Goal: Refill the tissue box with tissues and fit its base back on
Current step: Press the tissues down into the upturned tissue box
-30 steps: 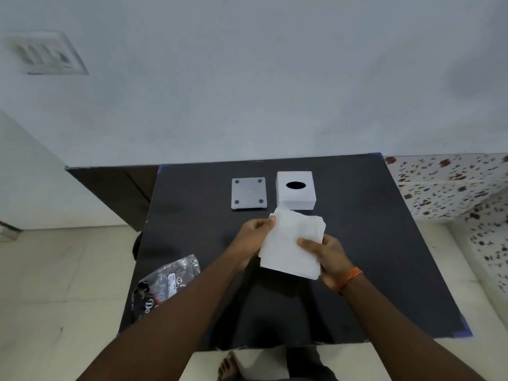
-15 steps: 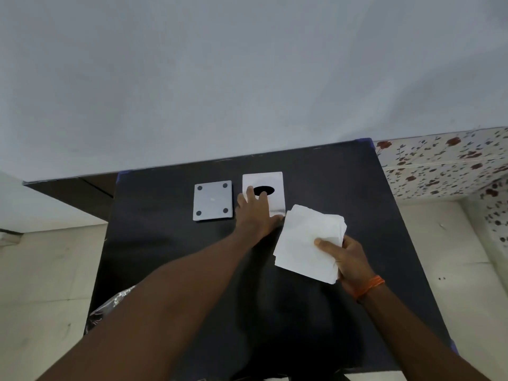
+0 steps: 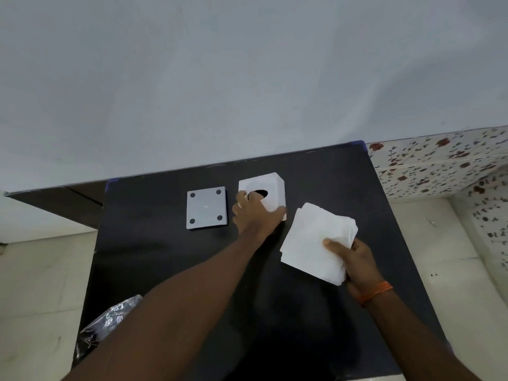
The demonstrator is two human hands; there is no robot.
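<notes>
A white cube-shaped tissue box with a dark oval slot on top stands at the far middle of the black table. My left hand grips it from the near side, fingers over the top by the slot and thumb on its right side. The box looks slightly tilted. Its grey square base, with dark round pads at the corners, lies flat just left of the box. My right hand holds a stack of white tissues above the table, right of the box.
A crumpled clear plastic bag lies at the table's near left edge. A plain wall rises behind the table. Floral-patterned tiles are at the right, pale floor on both sides.
My left hand let go of the tissue stack, reached forward and closed on the tissue box, which now tilts a little. My right hand moved the stack to the right.
</notes>
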